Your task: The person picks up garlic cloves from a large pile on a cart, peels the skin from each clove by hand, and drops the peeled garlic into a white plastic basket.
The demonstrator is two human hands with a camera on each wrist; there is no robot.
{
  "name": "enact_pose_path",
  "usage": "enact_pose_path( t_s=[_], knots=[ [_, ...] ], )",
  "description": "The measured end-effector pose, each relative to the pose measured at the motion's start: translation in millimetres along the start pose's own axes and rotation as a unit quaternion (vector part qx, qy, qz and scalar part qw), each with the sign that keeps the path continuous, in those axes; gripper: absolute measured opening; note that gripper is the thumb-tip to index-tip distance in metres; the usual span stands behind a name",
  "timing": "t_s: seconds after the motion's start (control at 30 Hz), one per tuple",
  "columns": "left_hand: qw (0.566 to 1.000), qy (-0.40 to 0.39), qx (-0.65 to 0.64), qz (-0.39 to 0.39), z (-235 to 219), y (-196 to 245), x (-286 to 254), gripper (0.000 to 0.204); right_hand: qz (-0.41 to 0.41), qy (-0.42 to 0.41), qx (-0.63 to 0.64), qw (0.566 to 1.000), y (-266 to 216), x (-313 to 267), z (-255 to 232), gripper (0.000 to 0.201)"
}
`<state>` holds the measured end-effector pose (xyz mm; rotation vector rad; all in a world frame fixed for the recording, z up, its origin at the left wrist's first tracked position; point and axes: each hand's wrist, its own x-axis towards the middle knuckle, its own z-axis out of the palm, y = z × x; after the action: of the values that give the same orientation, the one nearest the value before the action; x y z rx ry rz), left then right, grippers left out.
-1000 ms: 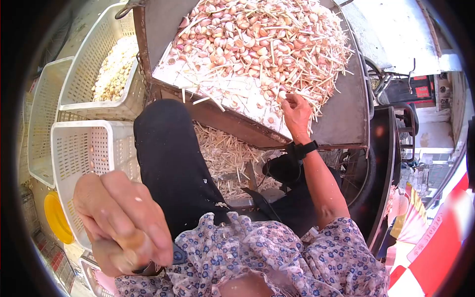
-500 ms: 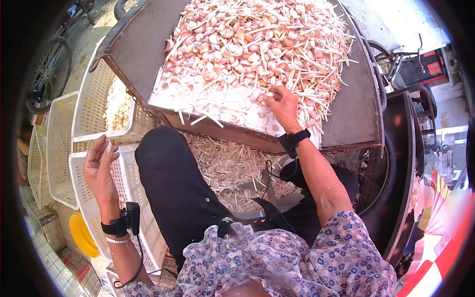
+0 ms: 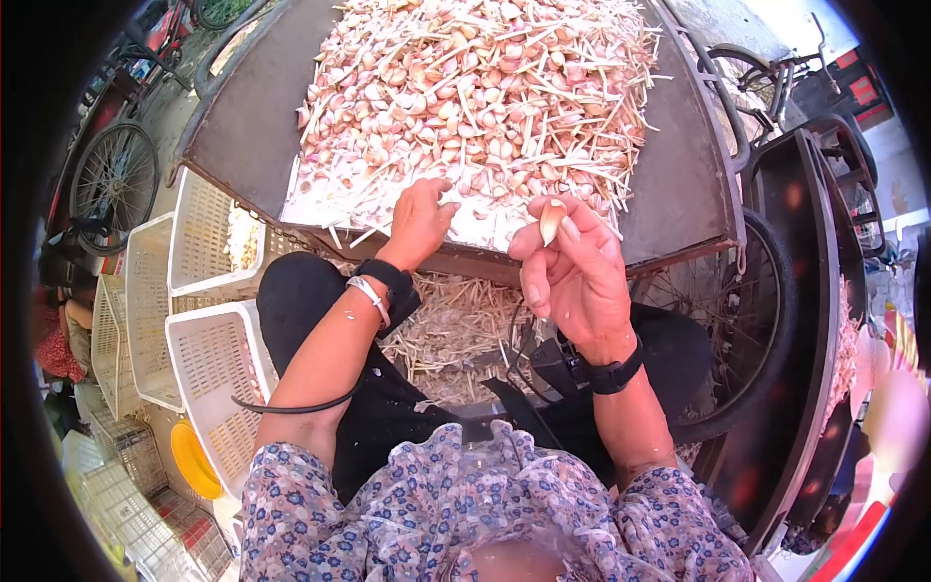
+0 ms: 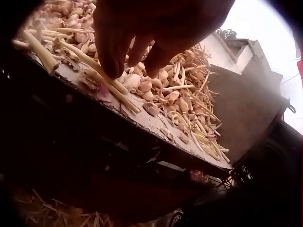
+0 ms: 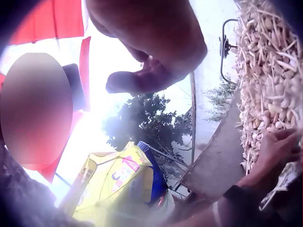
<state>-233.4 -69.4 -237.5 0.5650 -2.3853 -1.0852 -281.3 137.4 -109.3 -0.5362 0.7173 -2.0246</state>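
A large pile of garlic cloves (image 3: 465,107) mixed with dry stems lies on a brown metal cart bed (image 3: 679,179) in the head view. Near the pile's front edge, the left hand (image 3: 419,228) reaches over the white sheet, thumb and forefinger apart. In the left wrist view, this hand (image 4: 156,33) hangs dark above cloves and stems, fingers pointing down; contact is unclear. Raised before the cart's edge, the right hand (image 3: 587,286) pinches one pale clove (image 3: 551,222) between thumb and fingers. That clove cannot be made out in the right wrist view, where the hand (image 5: 156,38) shows.
White plastic crates (image 3: 215,373) stand at the left, one holding pale cloves (image 3: 241,238). A yellow basin (image 3: 194,460) sits beside them. Stems litter the space below the cart (image 3: 451,335). A wheel (image 3: 722,320) and a dark cart with a long side panel are at the right.
The left hand has swung from above the crates at the left to the pile's front edge. The right hand has drawn back from the pile with a clove, its palm turned up.
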Motion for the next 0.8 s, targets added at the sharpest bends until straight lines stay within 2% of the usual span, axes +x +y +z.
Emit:
enact_pose_path(
  t_s=[0.07,0.17,0.27,0.3,0.4,0.43,0.47,0.5,0.53,0.57,0.6,0.67,0.73,0.77,0.8],
  knots=[
    [0.989,0.007,0.127,0.069,16,-9,6,0.019,-0.060,-0.026,0.016,0.998,-14,-19,14,0.027],
    [0.975,-0.019,0.210,0.068,25,-10,18,0.019,-0.176,0.086,-0.015,0.980,-36,-40,16,0.027],
    [0.967,0.009,0.241,0.080,33,-8,24,0.016,-0.268,0.207,-0.114,0.934,-53,-46,22,0.027],
    [0.961,-0.035,0.271,0.049,35,-4,25,0.014,-0.291,0.209,-0.139,0.923,-56,-42,29,0.028],
    [0.943,-0.005,0.315,0.109,49,-9,20,0.011,-0.334,0.207,-0.202,0.897,-41,-19,75,0.027],
    [0.935,-0.010,0.333,0.119,52,-10,20,0.010,-0.324,0.161,-0.225,0.905,-26,-10,97,0.026],
    [0.928,-0.017,0.349,0.131,55,-11,20,0.010,-0.291,0.078,-0.247,0.921,-7,-2,120,0.031],
    [0.920,-0.026,0.364,0.144,55,-9,19,0.010,-0.239,-0.040,-0.342,0.908,16,5,129,0.039],
    [0.918,-0.060,0.369,0.135,48,0,19,0.011,-0.233,-0.108,-0.369,0.893,32,4,140,0.045],
    [0.913,-0.051,0.383,0.133,44,2,16,0.011,-0.186,-0.114,-0.343,0.914,38,2,143,0.044],
    [0.908,-0.044,0.395,0.132,41,2,14,0.012,-0.195,-0.079,-0.336,0.918,36,4,139,0.043],
    [0.976,-0.064,0.208,0.024,27,-15,14,0.019,-0.177,0.018,-0.287,0.941,24,4,112,0.036],
    [0.982,-0.014,0.188,-0.017,0,4,4,0.033,-0.170,0.168,-0.295,0.925,19,6,65,0.030],
    [0.995,0.013,-0.071,-0.064,-9,13,-3,0.032,-0.170,0.210,-0.315,0.910,21,4,40,0.029],
    [0.938,0.038,-0.327,-0.106,-17,22,-10,0.032,-0.172,0.250,-0.336,0.892,23,3,24,0.029]
  ],
)
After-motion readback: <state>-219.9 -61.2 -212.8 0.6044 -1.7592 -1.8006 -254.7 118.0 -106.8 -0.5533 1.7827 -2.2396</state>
